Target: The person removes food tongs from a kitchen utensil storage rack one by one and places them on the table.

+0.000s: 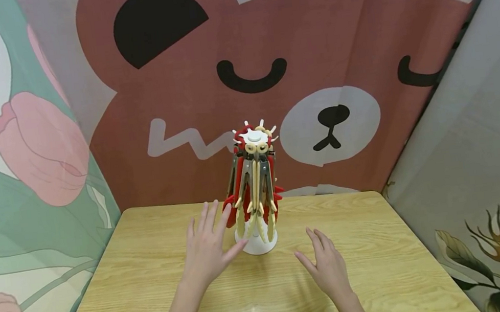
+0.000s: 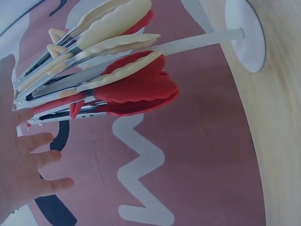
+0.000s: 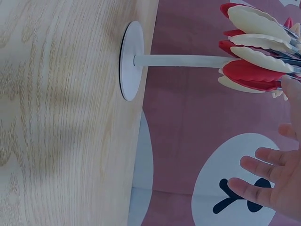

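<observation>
Several kitchen tongs with red and cream scalloped heads [image 2: 136, 87] hang heads-down around a white stand [image 1: 254, 136] with a spoked top. In the right wrist view, the stand's thin pole [image 3: 183, 60] runs down to a round white base [image 3: 132, 61] on the table. Just left of the tongs is my left hand [image 1: 207, 251], fingers spread and straight, holding nothing. To the right of the base, lower down, my right hand [image 1: 327, 265] hovers over the table with its fingers extended and nothing in it. The head view does not show clearly whether the left fingertips touch the tongs.
The stand is on a light wooden table [image 1: 152, 270], towards its back edge. A curtain with a brown bear face [image 1: 311, 41] hangs right behind it. Flower-printed cloths hang at the left [image 1: 41, 149] and right [image 1: 485, 149] sides.
</observation>
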The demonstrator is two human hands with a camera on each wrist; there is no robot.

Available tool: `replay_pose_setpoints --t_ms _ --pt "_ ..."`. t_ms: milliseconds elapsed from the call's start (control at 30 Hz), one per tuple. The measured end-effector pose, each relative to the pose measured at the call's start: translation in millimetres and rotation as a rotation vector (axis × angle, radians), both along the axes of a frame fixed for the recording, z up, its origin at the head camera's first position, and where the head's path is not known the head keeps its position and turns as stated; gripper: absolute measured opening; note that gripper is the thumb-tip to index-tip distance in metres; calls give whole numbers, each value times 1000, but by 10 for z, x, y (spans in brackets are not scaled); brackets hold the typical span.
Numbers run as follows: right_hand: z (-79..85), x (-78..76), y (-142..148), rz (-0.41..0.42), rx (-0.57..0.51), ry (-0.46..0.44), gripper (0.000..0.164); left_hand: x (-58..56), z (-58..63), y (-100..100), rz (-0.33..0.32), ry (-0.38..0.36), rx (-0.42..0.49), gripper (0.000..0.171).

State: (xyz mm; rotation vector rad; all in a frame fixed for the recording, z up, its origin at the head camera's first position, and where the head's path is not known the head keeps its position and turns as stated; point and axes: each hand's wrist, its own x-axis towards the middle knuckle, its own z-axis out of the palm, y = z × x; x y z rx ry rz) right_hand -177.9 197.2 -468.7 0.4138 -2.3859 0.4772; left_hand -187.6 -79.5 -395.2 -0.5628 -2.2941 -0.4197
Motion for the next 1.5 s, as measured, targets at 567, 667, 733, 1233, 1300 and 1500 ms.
replay_pose_setpoints --t_ms 567,667,733,1233,1300,1500 --pt "-19 19 39 -16 -1 -15 65 -90 234 30 -69 44 70 73" --pt "-19 21 45 -16 -3 -16 65 -97 297 44 -85 35 75 73" --pt "-17 26 49 -15 -2 -15 65 -101 350 56 -103 36 82 74" --pt "-34 39 52 -22 1 -27 64 -181 601 97 -185 146 126 72" --pt "-34 43 54 -26 1 -33 63 -211 610 102 -214 163 143 70" --pt "-33 49 53 -25 4 -25 63 -282 624 120 -266 167 182 67"
